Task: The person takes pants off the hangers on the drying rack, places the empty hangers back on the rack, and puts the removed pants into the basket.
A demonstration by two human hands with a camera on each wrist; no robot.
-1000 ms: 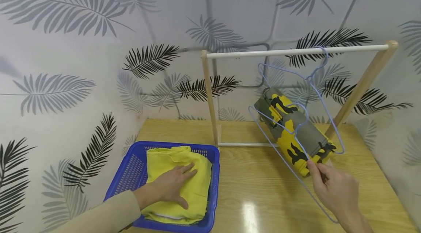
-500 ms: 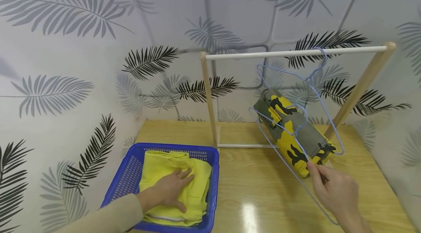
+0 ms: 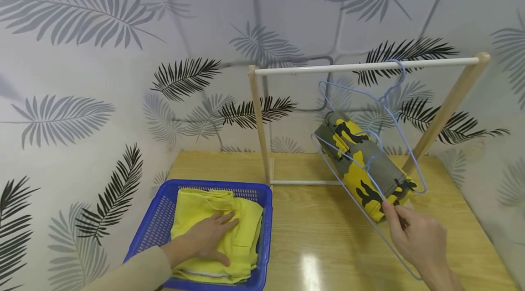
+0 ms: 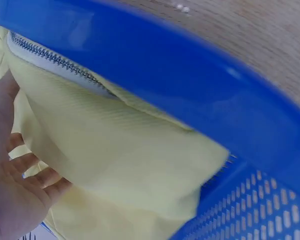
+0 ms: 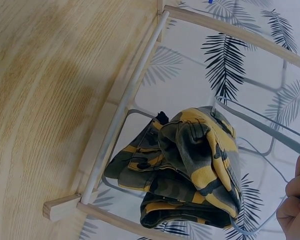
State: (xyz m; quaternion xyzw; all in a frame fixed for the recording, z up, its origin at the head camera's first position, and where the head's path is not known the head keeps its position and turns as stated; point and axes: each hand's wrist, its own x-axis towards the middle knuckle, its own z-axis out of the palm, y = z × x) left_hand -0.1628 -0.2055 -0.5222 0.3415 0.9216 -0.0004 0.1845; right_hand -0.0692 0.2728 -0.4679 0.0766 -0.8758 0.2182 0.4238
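My left hand (image 3: 207, 238), fingers spread, rests on a folded yellow garment (image 3: 244, 218) inside a blue plastic basket (image 3: 269, 222). The left wrist view shows a metal zip (image 4: 60, 62) on that garment, close under the basket's rim. On the right, my right hand (image 3: 420, 236) pinches one arm of a light blue wire hanger (image 3: 366, 167), its hook pointing up. This bare hanger overlaps a folded camouflage garment (image 3: 369, 158) in yellow, grey and black. The garment hangs from a second blue hanger (image 3: 382, 98), which is hooked over the rack's rod.
A small clothes rack with a white rod (image 3: 303, 70) and wooden legs (image 3: 259, 122) stands at the back right of the wooden table (image 3: 303, 227). Close behind it is the leaf-patterned wall (image 3: 197, 17). The basket stands at the table's left front.
My left hand has slid slightly left and toward me, and the yellow garment under it has shifted and creased. My right hand keeps its pinch on the hanger. The head view has drifted slightly.
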